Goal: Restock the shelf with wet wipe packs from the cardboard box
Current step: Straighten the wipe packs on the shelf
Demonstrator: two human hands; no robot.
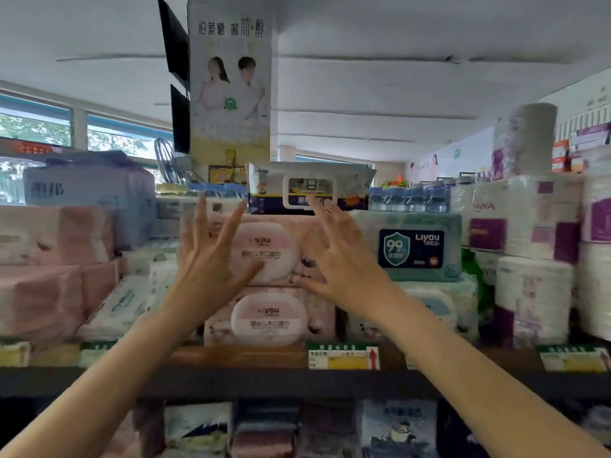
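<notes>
A white and navy wet wipe pack [309, 188] lies on top of two stacked pink wet wipe packs [264, 252] on the shelf [231, 381]. My left hand [211, 256] is raised in front of the stack with fingers spread, its fingertips near the top pack's left end. My right hand [337, 256] is also spread, one fingertip touching the lower edge of the top pack's lid. Neither hand grips anything. The cardboard box is out of view.
A teal wipe pack [413, 246] stands right of the stack, with water bottles [410, 198] behind. Pink tissue bundles [56, 259] fill the left, paper rolls [535, 259] the right. Price tags [344, 357] hang on the shelf edge. A poster pillar [231, 77] rises behind.
</notes>
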